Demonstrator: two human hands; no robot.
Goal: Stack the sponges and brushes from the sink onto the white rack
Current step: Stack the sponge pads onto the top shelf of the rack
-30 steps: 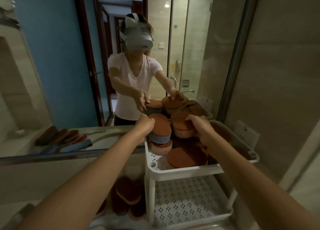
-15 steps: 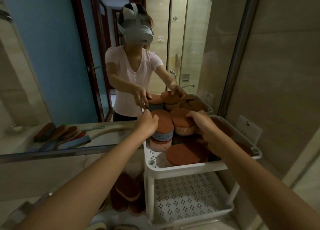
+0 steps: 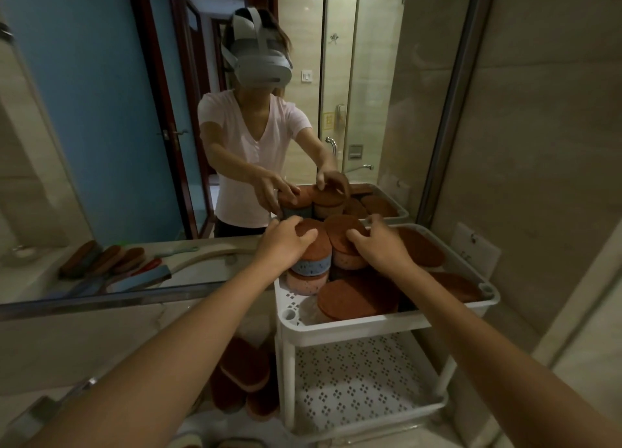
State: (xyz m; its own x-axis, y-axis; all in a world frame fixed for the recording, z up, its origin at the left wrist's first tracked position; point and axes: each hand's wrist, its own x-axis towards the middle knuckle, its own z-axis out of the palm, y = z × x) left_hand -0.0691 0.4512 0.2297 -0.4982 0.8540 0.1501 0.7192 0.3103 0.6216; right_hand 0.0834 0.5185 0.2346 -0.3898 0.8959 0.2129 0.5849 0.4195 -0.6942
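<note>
The white rack (image 3: 387, 323) stands against the mirror, its top tier full of oval sponges with brown scrub tops. My left hand (image 3: 284, 242) rests over a blue-sided sponge (image 3: 311, 264) that sits on a pink sponge (image 3: 303, 282) at the tier's left. My right hand (image 3: 382, 245) presses its fingers on a pink-sided sponge (image 3: 346, 242) stacked beside it. A large brown-topped sponge (image 3: 356, 299) lies at the tier's front. More sponges lean along the right side (image 3: 420, 250).
The rack's lower shelf (image 3: 363, 383) is perforated and bare. Several more sponges (image 3: 244, 377) lie low to the rack's left. The mirror (image 3: 101, 144) reflects a person in a headset, brushes (image 3: 101, 260) and the rack. A tiled wall (image 3: 538, 144) is on the right.
Both hands have slid further onto the tops of the two sponge stacks, and the view has tilted down slightly.
</note>
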